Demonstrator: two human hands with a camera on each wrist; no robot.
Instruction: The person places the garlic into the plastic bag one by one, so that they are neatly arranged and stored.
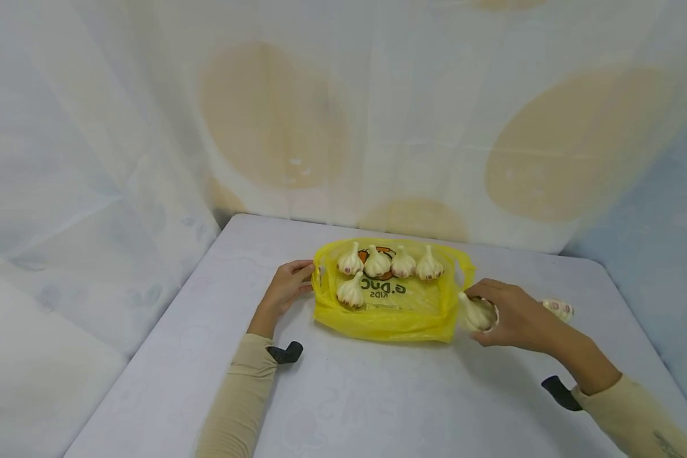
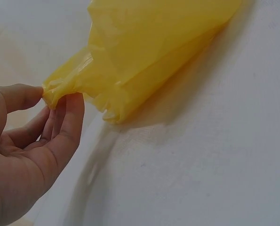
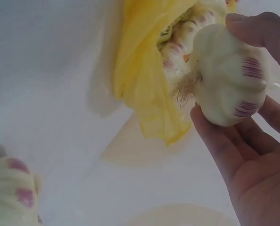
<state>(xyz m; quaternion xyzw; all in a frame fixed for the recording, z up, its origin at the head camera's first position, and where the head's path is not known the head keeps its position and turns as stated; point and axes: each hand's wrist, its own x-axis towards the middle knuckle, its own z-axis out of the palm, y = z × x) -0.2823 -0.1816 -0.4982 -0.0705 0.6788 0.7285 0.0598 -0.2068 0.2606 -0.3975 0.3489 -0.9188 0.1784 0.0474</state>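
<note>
A yellow plastic bag (image 1: pixel 389 324) with printed lettering lies on the table, and several garlic bulbs (image 1: pixel 350 291) rest on it in a row along the back plus one nearer the front left. My left hand (image 1: pixel 288 286) pinches the bag's left edge between thumb and fingers; in the left wrist view the yellow plastic (image 2: pixel 149 47) stretches away from the fingertips. My right hand (image 1: pixel 515 315) grips a garlic bulb (image 3: pixel 229 75) beside the bag's right edge, above the table. Another garlic bulb (image 1: pixel 558 309) lies on the table behind the right hand, partly hidden by it.
The white table (image 1: pixel 343 394) reaches to a pale curtain (image 1: pixel 389 127) with tan round patches at the back. More curtain (image 1: pixel 46 191) hangs along the left side. Black wrist mounts (image 1: pixel 286 352) stick out from both sleeves.
</note>
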